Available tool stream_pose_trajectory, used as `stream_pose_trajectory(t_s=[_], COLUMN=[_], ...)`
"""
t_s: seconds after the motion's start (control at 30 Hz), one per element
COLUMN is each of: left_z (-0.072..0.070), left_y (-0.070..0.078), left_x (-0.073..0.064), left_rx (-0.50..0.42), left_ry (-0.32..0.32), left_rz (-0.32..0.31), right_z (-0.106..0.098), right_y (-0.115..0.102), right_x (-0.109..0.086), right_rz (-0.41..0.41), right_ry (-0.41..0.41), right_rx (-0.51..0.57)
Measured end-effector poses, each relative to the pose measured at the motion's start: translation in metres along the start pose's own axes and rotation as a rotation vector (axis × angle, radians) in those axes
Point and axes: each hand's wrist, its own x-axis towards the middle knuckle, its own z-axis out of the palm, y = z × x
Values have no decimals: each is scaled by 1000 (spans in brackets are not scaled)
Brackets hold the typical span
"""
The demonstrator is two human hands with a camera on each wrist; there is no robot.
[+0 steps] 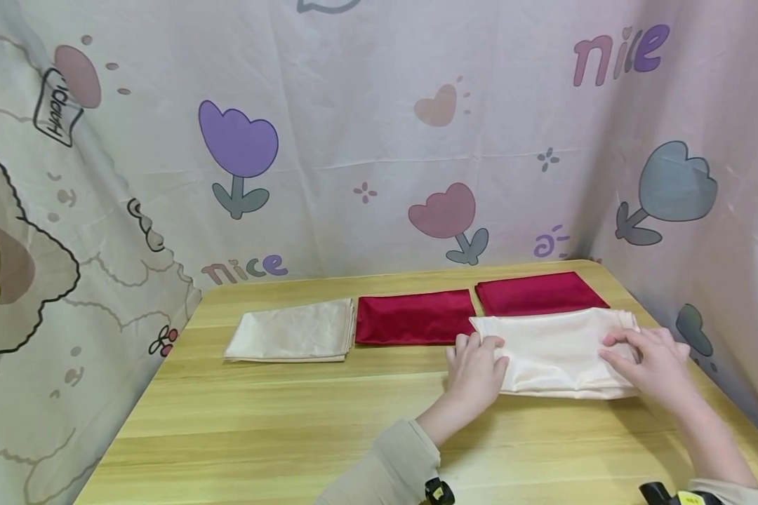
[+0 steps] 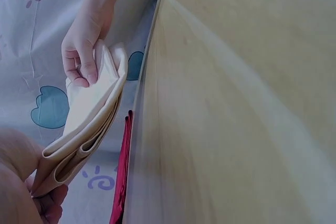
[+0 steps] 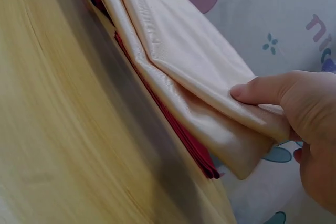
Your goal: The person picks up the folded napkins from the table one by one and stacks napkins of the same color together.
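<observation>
Both hands hold a folded cream satin cloth (image 1: 559, 354), lifted off the table at the right side. My left hand (image 1: 476, 368) grips its left end; in the left wrist view, the fingers curl under the lower edge of the stacked folds. At the opposite end my right hand (image 3: 315, 124) pinches the cloth, thumb on top and fingers beneath. The folded layers show along the near edge in the left wrist view. Behind the cloth lies a folded dark red cloth (image 1: 537, 293), and another red cloth (image 1: 413, 319) lies left of it, near my left fingertips.
A second folded cream cloth (image 1: 293, 331) lies at the left of the row on the wooden table (image 1: 259, 428). A printed curtain (image 1: 354, 140) hangs behind the table and along both sides. Wrist-worn devices (image 1: 439, 491) show at the bottom edge of the head view.
</observation>
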Motion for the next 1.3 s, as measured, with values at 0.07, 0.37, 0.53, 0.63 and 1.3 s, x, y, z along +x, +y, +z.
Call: stream_pose_trajectory(t_s=[0.07, 0.37, 0.53, 0.63, 1.3], left_z=[-1, -9, -13, -16, -31], left_y=[-1, -6, -10, -12, -24], left_x=[0, -2, -4, -5, -10], left_rx=[1, -5, -8, -10, -49], left_ry=[4, 5, 3, 5, 58], left_rz=[5, 11, 14, 17, 26], right_z=[0, -3, -1, 0, 6], right_y=[-1, -11, -16, -17, -31], right_x=[0, 3, 4, 4, 10], right_rz=[-39, -92, -104, -120, -190], right_ry=[15, 33, 46, 59, 130], right_rx=[-41, -128, -119, -103, -40])
